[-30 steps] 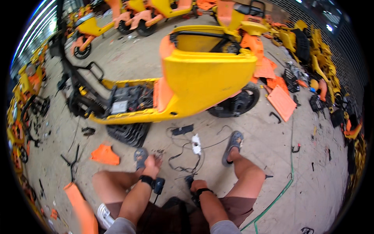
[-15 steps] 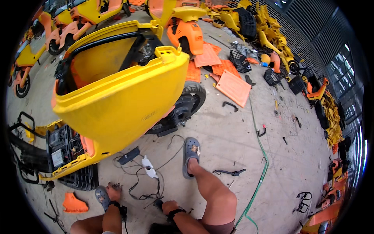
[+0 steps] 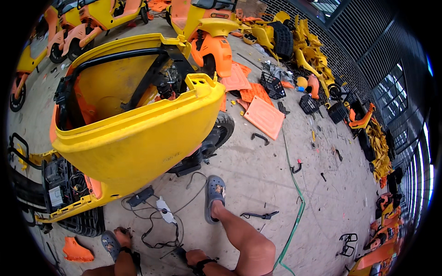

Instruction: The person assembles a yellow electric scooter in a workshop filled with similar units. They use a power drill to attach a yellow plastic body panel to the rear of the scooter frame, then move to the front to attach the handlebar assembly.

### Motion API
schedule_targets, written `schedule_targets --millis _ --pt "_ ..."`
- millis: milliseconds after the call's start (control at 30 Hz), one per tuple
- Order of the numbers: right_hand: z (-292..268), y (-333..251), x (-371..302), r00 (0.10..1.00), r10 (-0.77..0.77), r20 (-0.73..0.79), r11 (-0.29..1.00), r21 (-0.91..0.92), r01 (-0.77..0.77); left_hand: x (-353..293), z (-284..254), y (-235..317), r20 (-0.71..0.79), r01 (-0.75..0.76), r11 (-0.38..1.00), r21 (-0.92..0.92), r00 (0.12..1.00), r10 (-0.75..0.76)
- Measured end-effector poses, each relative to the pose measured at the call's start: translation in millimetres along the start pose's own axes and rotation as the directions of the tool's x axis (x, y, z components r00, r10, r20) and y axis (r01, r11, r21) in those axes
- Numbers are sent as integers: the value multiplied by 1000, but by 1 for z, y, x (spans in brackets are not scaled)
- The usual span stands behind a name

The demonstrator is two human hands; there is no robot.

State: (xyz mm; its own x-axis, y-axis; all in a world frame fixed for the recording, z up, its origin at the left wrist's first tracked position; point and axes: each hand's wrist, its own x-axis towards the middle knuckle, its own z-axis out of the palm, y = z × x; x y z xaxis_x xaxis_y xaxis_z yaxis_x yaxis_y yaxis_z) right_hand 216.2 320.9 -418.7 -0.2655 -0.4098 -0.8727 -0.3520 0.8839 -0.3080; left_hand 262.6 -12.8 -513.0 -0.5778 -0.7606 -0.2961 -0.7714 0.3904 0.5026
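My left hand point(image 3: 123, 236) is low beside my left shoe, its fingers closed around small dark bits too small to name. My right hand point(image 3: 196, 257) is closed around a dark tool point(image 3: 180, 253) with a thin shaft pointing left; its exact kind is unclear. Just beyond the hands, a white adapter-like piece point(image 3: 165, 209) and a black box point(image 3: 140, 196) lie on the floor among loose black cables point(image 3: 161, 240). Over them leans a large yellow scooter body point(image 3: 138, 142), its top open on a black frame point(image 3: 117, 57). Neither hand touches it.
An orange panel piece point(image 3: 77, 250) lies left of my left hand. A black bracket point(image 3: 260, 215) and a green hose point(image 3: 294, 221) are on the right. Orange panels point(image 3: 264, 117), black baskets point(image 3: 272, 85) and heaped yellow parts point(image 3: 308, 60) lie farther off, with parked scooters point(image 3: 96, 20) behind.
The whole view has shifted, so the scene sits lower and farther left. Both hands stay near the floor in nearly the same places, still closed.
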Motion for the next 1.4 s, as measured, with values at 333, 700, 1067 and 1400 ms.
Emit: schedule_targets --millis 333,700,1067,1400 --pt "-11 -10 -27 997 70 -21 997 26 -69 -2 0 -12 -112 9 991 -131 993 -24" --pt "-21 -16 -28 1000 -1 4 997 -81 1 -58 -84 26 16 208 646 -734 957 -291" --pt "-92 -71 -130 957 -234 -171 959 -204 198 -141 -276 143 219 203 140 -969 969 112" --pt "-146 -68 -188 778 -33 -628 848 393 354 -149 -272 164 311 338 -70 -939 915 256"
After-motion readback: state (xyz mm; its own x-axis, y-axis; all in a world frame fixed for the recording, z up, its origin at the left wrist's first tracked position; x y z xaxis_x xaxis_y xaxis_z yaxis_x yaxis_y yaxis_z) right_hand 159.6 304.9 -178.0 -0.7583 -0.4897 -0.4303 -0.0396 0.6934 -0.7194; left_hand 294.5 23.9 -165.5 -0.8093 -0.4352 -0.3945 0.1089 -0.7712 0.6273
